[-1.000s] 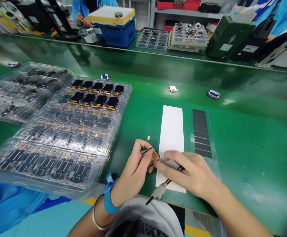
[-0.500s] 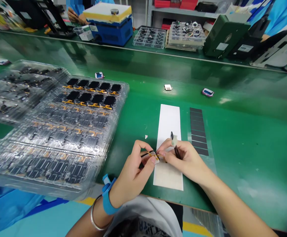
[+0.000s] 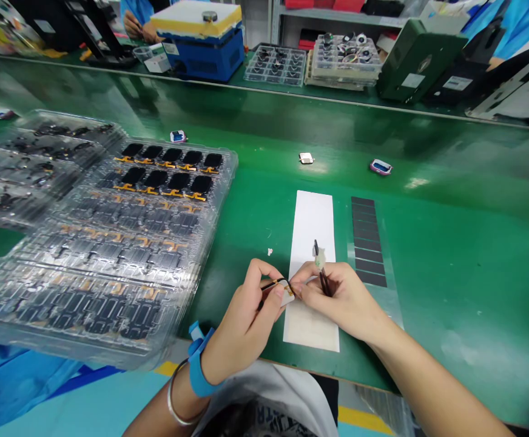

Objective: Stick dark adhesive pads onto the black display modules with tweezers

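Small rounded display module with an orange flex strip [image 3: 286,294] sits pinched in our left hand [image 3: 241,321], just above the near end of a white paper strip [image 3: 312,243] on the green counter [image 3: 455,291]. A thin black band runs from the module back into the left fingers. Its face is partly hidden by our grip, so we cannot make out much detail.

From our head camera, the hands are together at the module, and the right fingertips [image 3: 295,289] reach its edge; we cannot tell whether they press on it. Our right hand [image 3: 340,294] clamps black tweezers [image 3: 324,282], wrapped with a pale tuft [image 3: 320,261] and standing nearly upright, tips up over the paper. A second ago the tweezers lay low, pointing toward us, and the right hand sat flatter over the paper. Now the wrist is raised and the fingers curl in.

Our left wrist wears a blue strap [image 3: 196,364] and a thin metal bangle [image 3: 174,397]. Just right of the paper lies a clear film strip with dark rectangular pads [image 3: 368,243]. To the left, a clear plastic tray of black screens with orange flex tails [image 3: 164,182] overlaps a second clear tray of dark parts [image 3: 41,158]. Farther along stand a blue machine with a yellow-edged lid [image 3: 201,57] and a co-worker's hands [image 3: 134,24].
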The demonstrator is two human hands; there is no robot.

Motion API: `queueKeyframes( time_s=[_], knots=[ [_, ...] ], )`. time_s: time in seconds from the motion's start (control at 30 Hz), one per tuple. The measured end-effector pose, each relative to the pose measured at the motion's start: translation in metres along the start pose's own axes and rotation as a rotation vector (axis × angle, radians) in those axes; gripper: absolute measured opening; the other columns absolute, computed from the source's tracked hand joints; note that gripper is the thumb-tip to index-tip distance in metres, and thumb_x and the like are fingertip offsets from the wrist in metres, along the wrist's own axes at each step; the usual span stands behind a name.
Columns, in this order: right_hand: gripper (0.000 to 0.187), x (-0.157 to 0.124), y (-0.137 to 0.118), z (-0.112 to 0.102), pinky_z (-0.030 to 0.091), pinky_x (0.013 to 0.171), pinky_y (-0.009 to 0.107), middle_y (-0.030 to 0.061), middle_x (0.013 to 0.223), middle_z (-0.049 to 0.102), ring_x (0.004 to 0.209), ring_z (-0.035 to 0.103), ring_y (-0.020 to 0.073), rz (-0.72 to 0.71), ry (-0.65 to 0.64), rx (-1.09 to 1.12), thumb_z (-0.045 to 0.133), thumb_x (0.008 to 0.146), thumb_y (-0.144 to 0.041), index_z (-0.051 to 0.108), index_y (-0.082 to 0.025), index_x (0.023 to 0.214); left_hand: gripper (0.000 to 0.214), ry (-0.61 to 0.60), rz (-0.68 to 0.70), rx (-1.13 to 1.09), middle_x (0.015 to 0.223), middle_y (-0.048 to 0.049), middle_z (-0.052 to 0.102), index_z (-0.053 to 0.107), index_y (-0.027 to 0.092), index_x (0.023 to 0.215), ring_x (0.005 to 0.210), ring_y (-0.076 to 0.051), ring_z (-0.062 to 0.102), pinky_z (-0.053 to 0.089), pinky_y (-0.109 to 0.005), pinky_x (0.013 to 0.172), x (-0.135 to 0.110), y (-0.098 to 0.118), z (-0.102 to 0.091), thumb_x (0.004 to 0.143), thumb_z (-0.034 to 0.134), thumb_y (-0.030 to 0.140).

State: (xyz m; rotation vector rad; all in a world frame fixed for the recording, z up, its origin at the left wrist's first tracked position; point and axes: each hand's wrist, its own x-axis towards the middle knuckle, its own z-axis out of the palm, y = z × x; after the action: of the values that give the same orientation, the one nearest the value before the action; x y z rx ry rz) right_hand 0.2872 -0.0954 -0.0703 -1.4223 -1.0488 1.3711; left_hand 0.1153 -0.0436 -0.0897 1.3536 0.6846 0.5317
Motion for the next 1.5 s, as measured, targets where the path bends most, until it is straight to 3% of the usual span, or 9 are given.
queueKeyframes(
  time_s=[0.43, 0.7, 0.87, 1.23, 1.3, 1.4, 1.5],
  knots=[
    [0.032, 0.003, 0.005, 0.0, 0.016, 0.047, 0.025, -0.0086, 0.048, 0.03, 0.048, 0.021, 0.0073, 0.039, -0.007, 0.055, 0.067, 0.08, -0.048, 0.067, -0.016, 0.075, 0.019, 0.015, -0.022, 0.003, 0.066, 0.0065, 0.038, 0.037, 0.024, 0.101, 0.057, -0.01, 0.035, 0.029, -0.023, 0.054, 0.0, 0.0, -0.001, 0.101, 0.042, 0.042],
    [0.025, 0.002, 0.003, 0.003, 0.013, 0.046, 0.024, -0.0109, 0.049, 0.022, 0.047, 0.017, 0.0059, 0.011, 0.029, 0.034, 0.072, 0.077, -0.039, 0.063, -0.016, 0.07, 0.016, -0.011, -0.027, -0.037, 0.068, 0.0058, 0.041, 0.037, 0.024, 0.101, 0.062, -0.011, 0.038, 0.032, -0.022, 0.057, 0.0, 0.004, 0.0, 0.102, 0.039, 0.039],
    [0.023, 0.001, 0.003, 0.006, 0.016, 0.047, 0.024, -0.0104, 0.05, 0.025, 0.048, 0.02, 0.0064, 0.01, 0.044, 0.046, 0.071, 0.078, -0.036, 0.062, -0.016, 0.071, 0.021, -0.077, -0.082, -0.099, 0.07, 0.0059, 0.04, 0.034, 0.026, 0.105, 0.061, -0.01, 0.033, 0.027, -0.021, 0.053, 0.0, 0.005, -0.002, 0.098, 0.049, 0.039],
    [0.02, 0.001, 0.003, 0.009, 0.016, 0.046, 0.024, -0.0107, 0.05, 0.022, 0.048, 0.019, 0.0063, -0.008, 0.054, 0.039, 0.069, 0.078, -0.031, 0.06, -0.017, 0.068, 0.016, -0.103, -0.093, -0.082, 0.066, 0.0068, 0.04, 0.033, 0.026, 0.104, 0.058, -0.01, 0.03, 0.027, -0.02, 0.051, 0.001, 0.002, -0.003, 0.1, 0.046, 0.033],
    [0.021, 0.003, 0.001, 0.007, 0.019, 0.047, 0.024, -0.0092, 0.051, 0.029, 0.049, 0.023, 0.0068, -0.025, 0.05, 0.004, 0.068, 0.08, -0.033, 0.061, -0.017, 0.069, 0.015, -0.099, -0.089, -0.068, 0.066, 0.0069, 0.039, 0.033, 0.025, 0.104, 0.058, -0.01, 0.031, 0.027, -0.02, 0.051, 0.002, 0.002, -0.003, 0.1, 0.046, 0.033],
    [0.022, -0.001, -0.01, -0.003, 0.035, 0.055, 0.025, -0.0021, 0.065, 0.051, 0.06, 0.044, 0.0105, -0.11, 0.085, -0.069, 0.06, 0.088, -0.037, 0.066, -0.018, 0.079, 0.013, -0.086, -0.05, -0.031, 0.067, 0.0067, 0.041, 0.033, 0.025, 0.104, 0.059, -0.01, 0.036, 0.031, -0.02, 0.053, 0.002, 0.002, -0.003, 0.101, 0.044, 0.032],
    [0.029, -0.016, -0.021, -0.017, 0.044, 0.075, 0.028, 0.003, 0.087, 0.058, 0.083, 0.055, 0.0149, -0.277, 0.28, -0.146, 0.046, 0.098, -0.038, 0.068, -0.022, 0.087, 0.006, -0.111, 0.036, 0.14, 0.071, 0.0055, 0.047, 0.033, 0.025, 0.102, 0.062, -0.01, 0.045, 0.038, -0.022, 0.058, 0.0, 0.006, -0.002, 0.102, 0.038, 0.028]
  ],
)
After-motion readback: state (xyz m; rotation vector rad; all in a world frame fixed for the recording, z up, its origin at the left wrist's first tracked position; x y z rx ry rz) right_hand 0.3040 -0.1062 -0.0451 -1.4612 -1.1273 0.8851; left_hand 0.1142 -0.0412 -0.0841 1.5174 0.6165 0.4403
